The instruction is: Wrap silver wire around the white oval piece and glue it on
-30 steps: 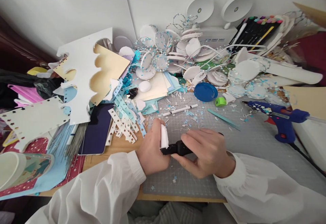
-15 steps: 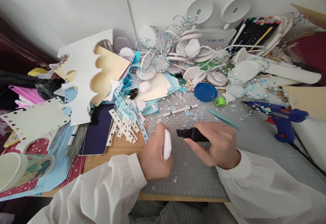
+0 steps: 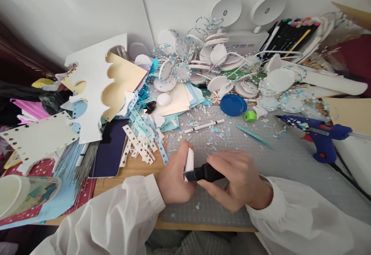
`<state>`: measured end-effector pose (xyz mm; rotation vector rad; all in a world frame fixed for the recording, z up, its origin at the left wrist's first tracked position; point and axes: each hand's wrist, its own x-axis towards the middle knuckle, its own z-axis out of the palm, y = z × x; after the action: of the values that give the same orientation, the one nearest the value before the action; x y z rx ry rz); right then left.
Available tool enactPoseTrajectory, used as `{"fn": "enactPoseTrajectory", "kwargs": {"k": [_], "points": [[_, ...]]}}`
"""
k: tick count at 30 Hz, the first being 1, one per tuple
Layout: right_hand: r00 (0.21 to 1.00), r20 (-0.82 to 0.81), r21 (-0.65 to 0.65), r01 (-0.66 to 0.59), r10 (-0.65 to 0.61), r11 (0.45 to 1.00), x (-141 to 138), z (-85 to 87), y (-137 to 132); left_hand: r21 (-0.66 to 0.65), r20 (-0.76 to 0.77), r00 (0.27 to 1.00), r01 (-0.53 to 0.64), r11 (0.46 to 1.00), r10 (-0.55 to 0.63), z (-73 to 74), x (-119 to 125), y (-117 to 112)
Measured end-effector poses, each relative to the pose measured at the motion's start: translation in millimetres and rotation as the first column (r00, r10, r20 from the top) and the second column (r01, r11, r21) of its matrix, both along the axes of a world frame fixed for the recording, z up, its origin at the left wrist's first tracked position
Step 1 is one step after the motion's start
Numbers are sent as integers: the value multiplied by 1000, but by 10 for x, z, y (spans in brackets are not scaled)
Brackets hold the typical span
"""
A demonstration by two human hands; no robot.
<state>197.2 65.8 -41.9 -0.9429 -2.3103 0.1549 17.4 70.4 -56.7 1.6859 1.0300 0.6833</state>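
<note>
Over the grey mat's (image 3: 290, 170) eight o'clock, I see the left hand (image 3: 174, 175) gripping a white piece (image 3: 189, 159); the right hand (image 3: 240, 175), clasped round a black cutter (image 3: 213, 172), has returned its blade to the piece's six-o'clock end, so cutting seems resumed.

Left forearm (image 3: 113, 212) and right forearm (image 3: 301, 212) white-sleeved and angled inward, left hand (image 3: 175, 177) curled into a close grip, right hand (image 3: 236, 177) just beside it — back turned upward, fingers (image 3: 223, 162) bent, thumb (image 3: 213, 191) stretched toward the left hand — right wrist (image 3: 265, 195) partly bare.
</note>
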Motion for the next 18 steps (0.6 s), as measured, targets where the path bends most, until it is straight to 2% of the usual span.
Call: {"fn": "enactPoseTrajectory", "kwargs": {"k": [4, 11, 18], "points": [[1000, 14, -35, -19, 19, 999, -1, -3, -3, -4, -20, 1000, 2, 1000, -2, -1, -10, 3], [1000, 27, -21, 9, -8, 1000, 30, -10, 15, 10, 21, 1000, -7, 1000, 7, 1, -26, -12], [999, 35, -19, -1, 1, 1000, 7, 5, 4, 21, -17, 1000, 0, 1000, 0, -7, -20, -8]]}}
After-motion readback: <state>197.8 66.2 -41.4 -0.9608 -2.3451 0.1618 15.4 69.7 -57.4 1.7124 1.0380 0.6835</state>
